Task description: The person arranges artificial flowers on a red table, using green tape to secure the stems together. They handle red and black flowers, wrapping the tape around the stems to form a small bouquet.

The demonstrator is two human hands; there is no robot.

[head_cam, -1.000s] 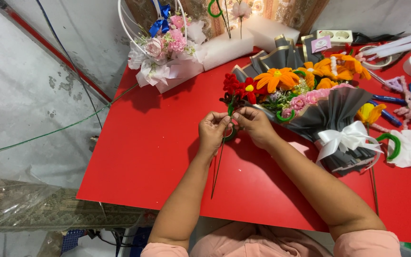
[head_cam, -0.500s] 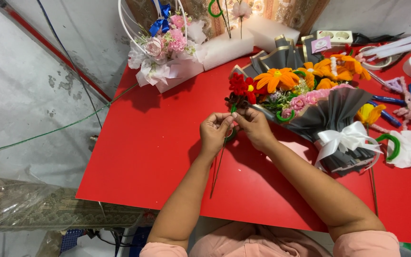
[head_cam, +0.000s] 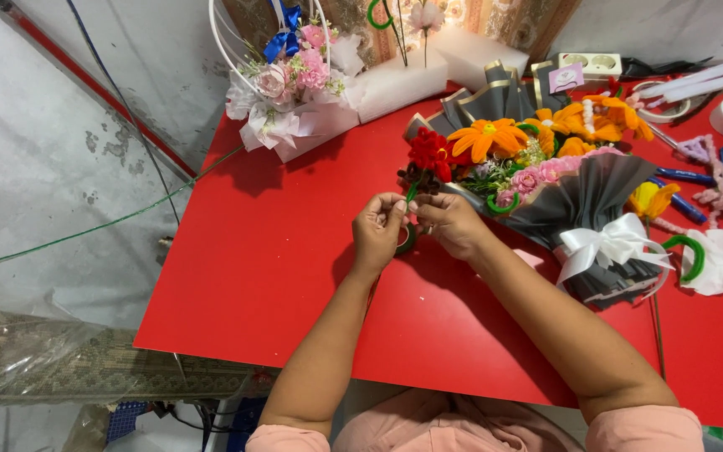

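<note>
My left hand (head_cam: 378, 230) and right hand (head_cam: 449, 224) both pinch the red flower (head_cam: 428, 155) stem. The flower has risen slightly toward the bouquet (head_cam: 562, 180); the green tape roll (head_cam: 407, 240) now shows between my hands.

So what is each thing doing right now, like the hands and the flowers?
left hand: pinching the green stem, fingers closed
right hand: pinching the same stem
red flower: held above the table, head pointing away
grey-wrapped bouquet: lying on its side, tied with a white bow
pink flower basket: standing upright
red table: carrying it all
</note>
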